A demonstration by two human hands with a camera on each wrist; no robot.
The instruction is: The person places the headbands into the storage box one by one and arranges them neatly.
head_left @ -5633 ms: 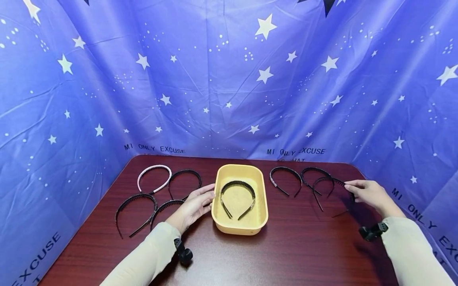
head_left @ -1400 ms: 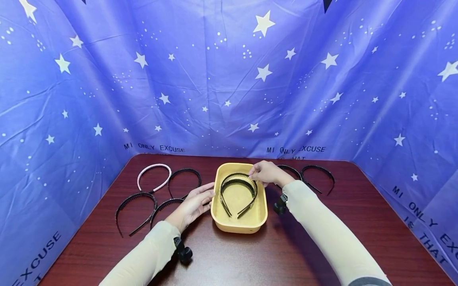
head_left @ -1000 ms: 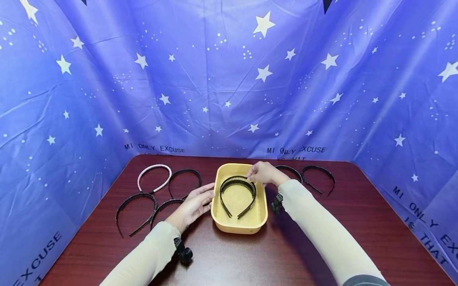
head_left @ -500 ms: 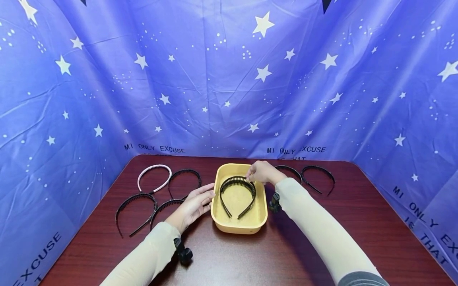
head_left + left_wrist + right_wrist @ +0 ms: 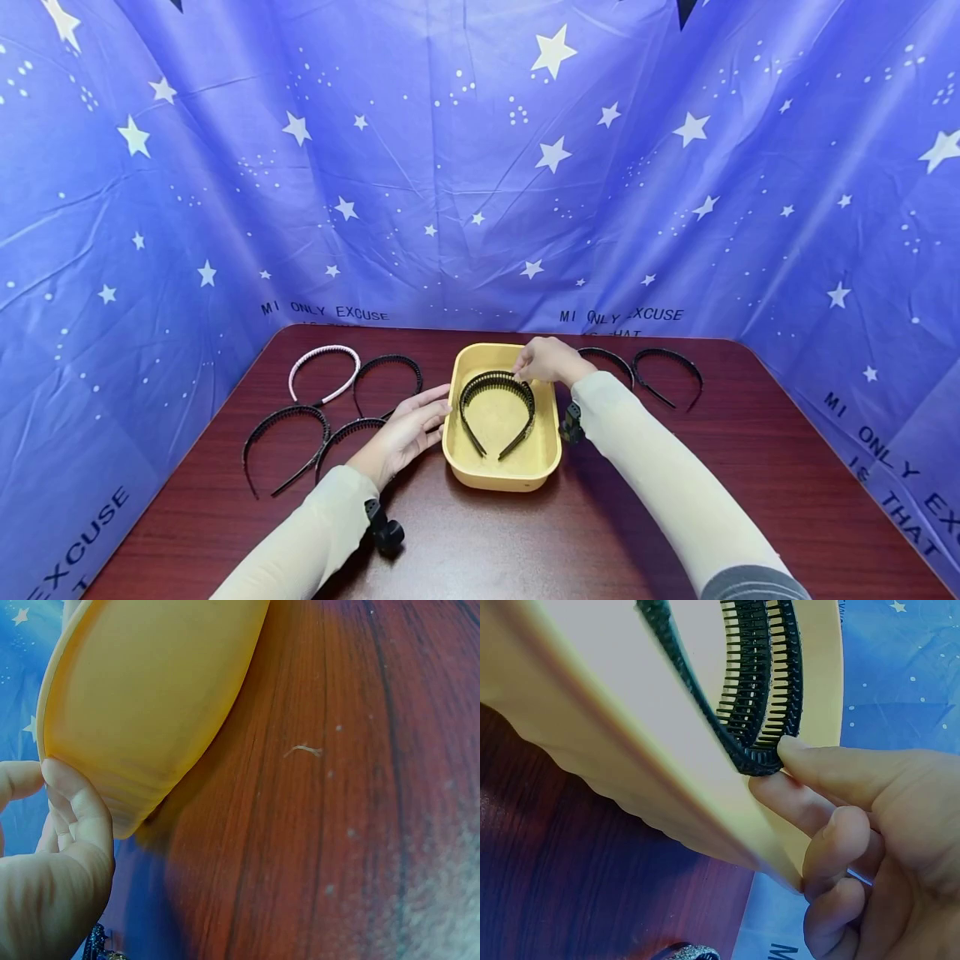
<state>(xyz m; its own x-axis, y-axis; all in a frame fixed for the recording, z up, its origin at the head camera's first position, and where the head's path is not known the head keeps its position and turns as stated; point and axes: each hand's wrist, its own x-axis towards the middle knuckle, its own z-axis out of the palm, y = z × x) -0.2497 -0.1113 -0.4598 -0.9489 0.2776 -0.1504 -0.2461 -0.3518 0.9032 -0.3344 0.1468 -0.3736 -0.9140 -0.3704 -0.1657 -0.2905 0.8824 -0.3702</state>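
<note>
A yellow plastic bin [image 5: 501, 482] stands at the middle of the table. My left hand [image 5: 405, 429] rests its fingers against the bin's left side, right at the rim. Over the bin's far right part, my right hand [image 5: 551, 361] pinches a black toothed headband [image 5: 789, 682] between thumb and index finger, near its arch. Inside the bin lies a second black headband [image 5: 751, 667], nested just within the held one; from the head the two nearly overlap. Both bands' ends point toward me.
On the left lie a pink headband [image 5: 322, 350] and black headbands [image 5: 285, 412], one partly hidden by the left hand. Two dark headbands [image 5: 667, 354] lie at the right, one partly behind the right arm. A blue starry curtain [image 5: 495, 167] surrounds the reddish table [image 5: 480, 550].
My right hand has brought a black headband from the table's right side into the bin. It has since lowered onto the other and shifted slightly left. The left hand has stayed put.
</note>
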